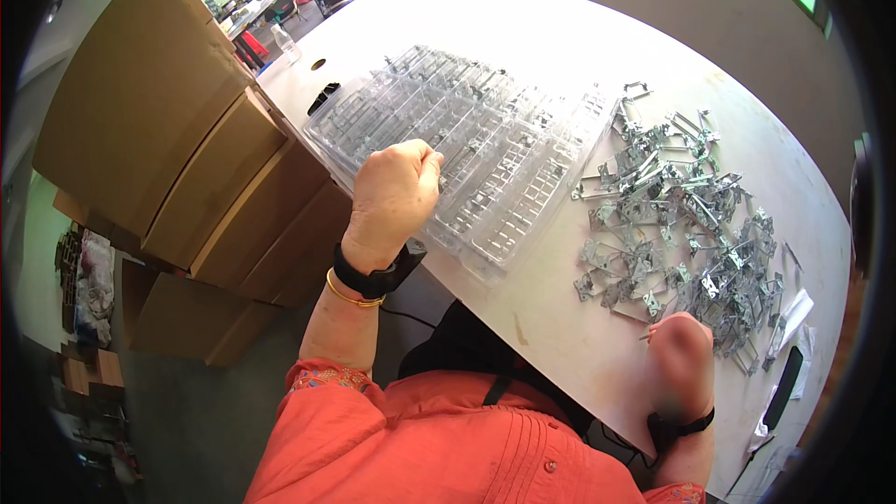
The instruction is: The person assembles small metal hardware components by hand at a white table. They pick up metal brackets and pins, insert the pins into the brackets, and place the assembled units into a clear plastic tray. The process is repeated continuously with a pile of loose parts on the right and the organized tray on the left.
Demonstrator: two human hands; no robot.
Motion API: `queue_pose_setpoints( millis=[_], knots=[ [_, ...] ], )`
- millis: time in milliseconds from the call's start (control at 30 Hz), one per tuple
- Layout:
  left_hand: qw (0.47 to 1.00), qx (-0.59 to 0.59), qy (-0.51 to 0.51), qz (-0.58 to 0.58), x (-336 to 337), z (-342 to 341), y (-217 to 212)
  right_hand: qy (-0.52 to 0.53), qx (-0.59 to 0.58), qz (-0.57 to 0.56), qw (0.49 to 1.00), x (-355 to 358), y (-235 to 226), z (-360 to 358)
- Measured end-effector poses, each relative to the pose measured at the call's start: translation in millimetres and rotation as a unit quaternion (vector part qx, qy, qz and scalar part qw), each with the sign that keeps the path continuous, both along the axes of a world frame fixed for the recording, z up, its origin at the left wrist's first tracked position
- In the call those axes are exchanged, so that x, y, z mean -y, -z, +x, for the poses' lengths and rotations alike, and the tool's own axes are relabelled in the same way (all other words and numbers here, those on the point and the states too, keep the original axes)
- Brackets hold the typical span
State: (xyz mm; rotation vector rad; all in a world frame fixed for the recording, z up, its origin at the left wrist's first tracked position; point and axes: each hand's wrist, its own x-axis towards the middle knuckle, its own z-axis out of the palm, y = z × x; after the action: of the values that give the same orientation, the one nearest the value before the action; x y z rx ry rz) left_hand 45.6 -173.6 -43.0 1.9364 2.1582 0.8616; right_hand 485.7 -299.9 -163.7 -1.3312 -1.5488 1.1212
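Observation:
My left hand [397, 191] is closed in a fist over the near left part of a clear plastic tray [478, 269]. What its fingers hold, if anything, is hidden. The tray has rows of compartments, and silvery metal parts [509, 189] lie in many of them. At the right, my right hand [683, 355] is curled at the near edge of a loose pile of metal brackets [667, 215]. A small thin tip shows beside its fingers, too small to name, and the hand is partly blurred.
Stacked cardboard boxes [154, 112] rise along the table's left side. On the white table [551, 317], a clear bottle [285, 42] stands at the far left. White scraps [793, 317] and a dark strip-shaped object [786, 383] lie at the right edge, beyond the brackets.

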Motion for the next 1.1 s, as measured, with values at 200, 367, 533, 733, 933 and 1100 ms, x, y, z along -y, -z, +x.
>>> queue_pose_setpoints(
  millis=[200,367,533,733,933,1100],
  knots=[
    [0.986,-0.021,0.037,0.161,-1.2,-21.7,15.8,0.001,0.004,0.002,1.0,0.2,1.5,0.6],
    [0.981,-0.054,0.12,0.143,2.9,-31.2,27.5,0.001,-0.001,0.0,1.0,-0.4,2.8,0.5],
    [0.982,-0.056,0.135,0.119,5.3,-32.6,33.9,0.0,0.004,-0.003,1.0,-0.3,1.2,1.0],
    [0.984,-0.053,0.129,0.114,5.6,-32.1,32.5,-0.001,0.012,0.009,1.0,-0.4,0.5,0.2],
    [0.985,-0.054,0.121,0.111,5.6,-31.5,33.8,0.001,0.004,0.001,1.0,-0.3,0.9,0.4],
    [0.984,-0.048,0.122,0.121,5.4,-30.7,34.0,0.003,0.006,0.002,1.0,0.0,0.7,-0.3]
  ],
)
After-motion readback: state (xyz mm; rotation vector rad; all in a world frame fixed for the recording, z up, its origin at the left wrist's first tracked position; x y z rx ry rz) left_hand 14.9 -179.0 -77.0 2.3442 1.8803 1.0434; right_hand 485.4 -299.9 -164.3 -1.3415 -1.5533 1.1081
